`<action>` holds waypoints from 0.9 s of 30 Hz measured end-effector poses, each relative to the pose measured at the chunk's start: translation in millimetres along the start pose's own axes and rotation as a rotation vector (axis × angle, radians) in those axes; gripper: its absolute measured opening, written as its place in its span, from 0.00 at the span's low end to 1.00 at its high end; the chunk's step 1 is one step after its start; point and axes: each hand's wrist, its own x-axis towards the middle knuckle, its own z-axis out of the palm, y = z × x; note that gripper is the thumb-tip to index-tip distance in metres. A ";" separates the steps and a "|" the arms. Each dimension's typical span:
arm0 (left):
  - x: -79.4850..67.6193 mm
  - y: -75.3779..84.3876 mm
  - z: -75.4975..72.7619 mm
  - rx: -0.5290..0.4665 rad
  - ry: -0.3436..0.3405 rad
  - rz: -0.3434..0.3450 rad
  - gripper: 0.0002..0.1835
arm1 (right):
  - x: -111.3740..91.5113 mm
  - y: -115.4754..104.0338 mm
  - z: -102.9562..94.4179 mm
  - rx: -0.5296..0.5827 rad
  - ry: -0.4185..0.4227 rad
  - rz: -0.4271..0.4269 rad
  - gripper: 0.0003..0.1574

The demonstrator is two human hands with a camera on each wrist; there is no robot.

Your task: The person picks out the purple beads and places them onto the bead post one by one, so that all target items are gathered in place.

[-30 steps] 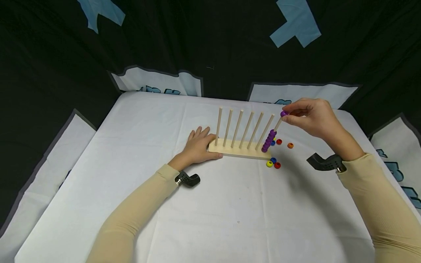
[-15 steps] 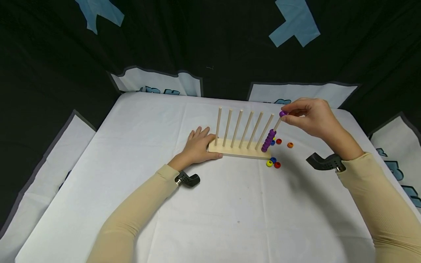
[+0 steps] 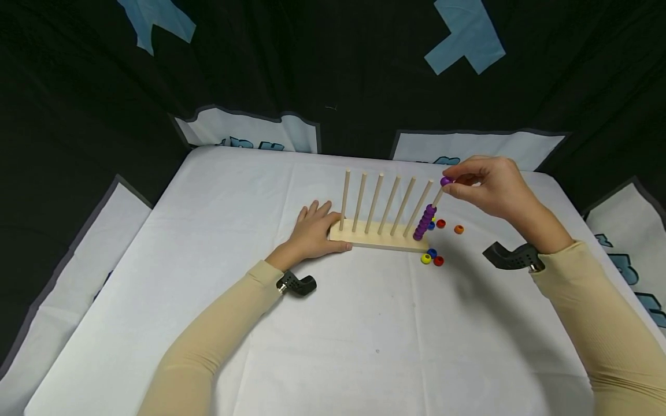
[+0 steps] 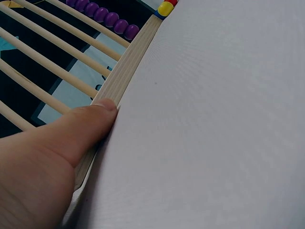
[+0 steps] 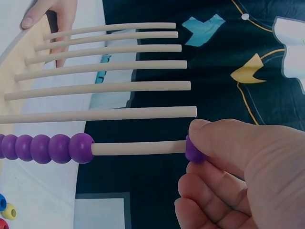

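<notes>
A wooden peg stand [image 3: 382, 238] with a row of upright pegs stands on the white-covered table. My left hand [image 3: 312, 231] holds its left end, the thumb [image 4: 90, 124] along the front edge and the other fingers spread behind. Purple beads [image 3: 425, 222] are stacked on the rightmost peg. At that peg's top, my right hand [image 3: 489, 184] pinches another purple bead [image 5: 194, 149] between thumb and fingers. In the right wrist view this bead sits right at the peg's tip, with bare peg between it and the stack. The other pegs carry no beads.
Near the stand's right end lie loose beads: a yellow bead [image 3: 426, 259], a blue bead [image 3: 432, 253] and a red bead [image 3: 439, 261] in front. Another red bead [image 3: 441, 223] and an orange bead [image 3: 459, 229] lie farther back. A dark curtain [image 3: 333, 69] hangs behind the table.
My right hand and its purple bead have shifted very slightly left at the peg's tip. The left hand keeps its hold on the stand, and the loose beads lie as before.
</notes>
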 end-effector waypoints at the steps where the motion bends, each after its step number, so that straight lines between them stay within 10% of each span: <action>1: 0.0 0.0 0.0 -0.001 -0.002 -0.001 0.41 | -0.3 0.1 -0.2 -0.002 -0.001 0.000 0.14; 27: 0.4 0.4 -0.2 0.010 0.000 -0.004 0.42 | -3.4 6.9 -2.9 -0.011 0.014 0.003 0.16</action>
